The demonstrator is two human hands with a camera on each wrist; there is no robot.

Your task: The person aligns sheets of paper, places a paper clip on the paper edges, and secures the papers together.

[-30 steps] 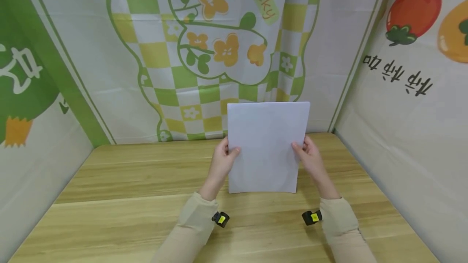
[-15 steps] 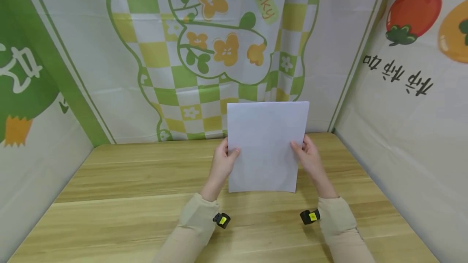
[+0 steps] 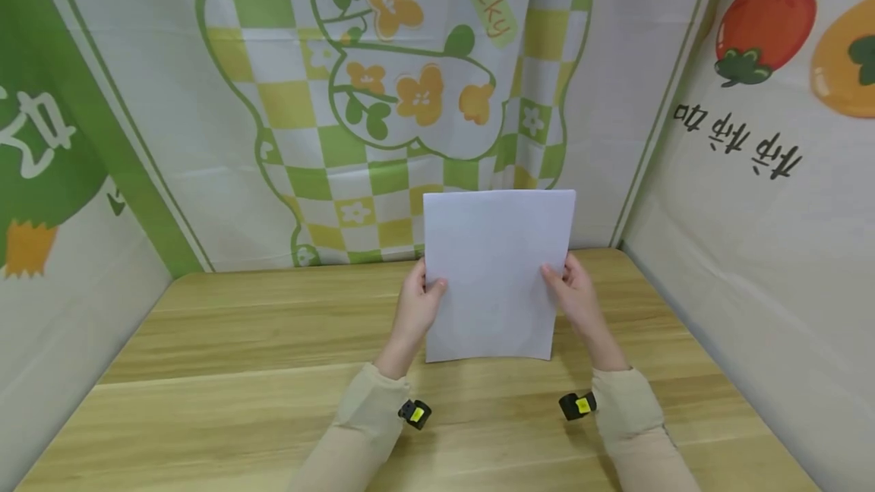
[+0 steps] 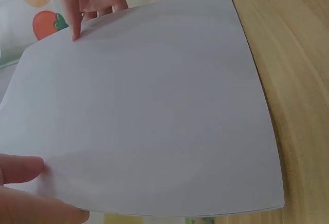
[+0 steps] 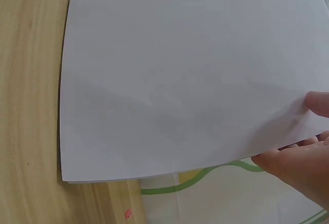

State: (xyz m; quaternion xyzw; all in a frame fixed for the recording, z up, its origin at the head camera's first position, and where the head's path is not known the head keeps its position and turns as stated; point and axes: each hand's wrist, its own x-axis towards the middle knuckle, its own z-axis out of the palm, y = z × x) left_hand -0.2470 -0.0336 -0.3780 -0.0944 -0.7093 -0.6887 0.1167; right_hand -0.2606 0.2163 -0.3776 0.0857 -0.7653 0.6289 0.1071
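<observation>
A stack of white paper [image 3: 495, 279] stands nearly upright over the wooden table, its face blank. My left hand [image 3: 415, 304] grips its left edge, thumb on the front and fingers behind. At the right edge my right hand [image 3: 577, 294] pinches it the same way, a little above mid-table. In the left wrist view the paper [image 4: 149, 111] fills most of the picture, and its lower edge lies against or just over the wood; I cannot tell which. The right wrist view shows thin layers along the edge of the paper [image 5: 180, 90]. The fingers behind the paper are mostly hidden.
The wooden table [image 3: 260, 370] stretches out on both sides of the paper. A printed curtain [image 3: 273, 112] with green and yellow checks hangs behind it. Fabric walls close in the left and right sides. A small black device with a yellow tag [image 3: 415, 414] sits at each wrist.
Both hands keep hold of the paper. It has shifted very slightly left, and the right hand has moved a little left with it. The head view has turned slightly.
</observation>
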